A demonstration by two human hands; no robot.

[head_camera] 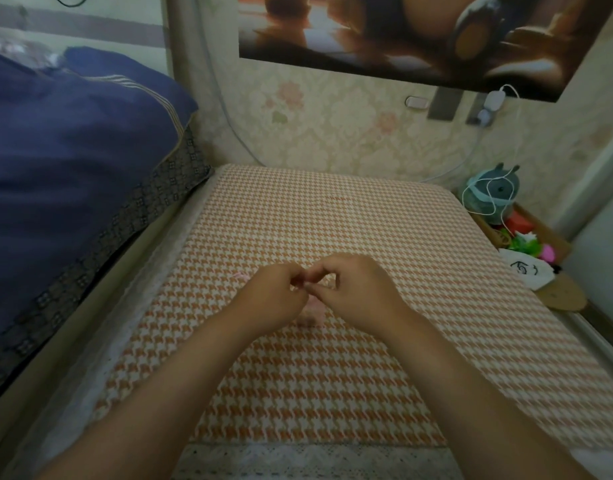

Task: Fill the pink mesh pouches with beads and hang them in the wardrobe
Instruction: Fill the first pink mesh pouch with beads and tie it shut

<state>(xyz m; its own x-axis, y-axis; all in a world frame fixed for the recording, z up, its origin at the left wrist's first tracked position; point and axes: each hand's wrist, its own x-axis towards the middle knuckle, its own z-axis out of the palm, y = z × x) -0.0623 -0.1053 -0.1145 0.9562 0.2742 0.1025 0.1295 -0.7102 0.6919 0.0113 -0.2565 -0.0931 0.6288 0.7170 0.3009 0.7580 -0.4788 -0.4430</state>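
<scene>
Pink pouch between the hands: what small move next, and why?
Probably finish working the top of the pink pouch. Both the left hand and the right hand pinch together at its upper edge, fingertips meeting, while its body hangs just above the houndstooth cover. Whether it holds beads is too blurred to tell, and no loose beads show.

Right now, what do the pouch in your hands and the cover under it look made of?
Pink pouch: looks like thin, soft sheer mesh, hanging limp between both hands; blurred, so unsure. Houndstooth cover: matte woven fabric, orange-and-white check, lace trim at the near edge.
</scene>
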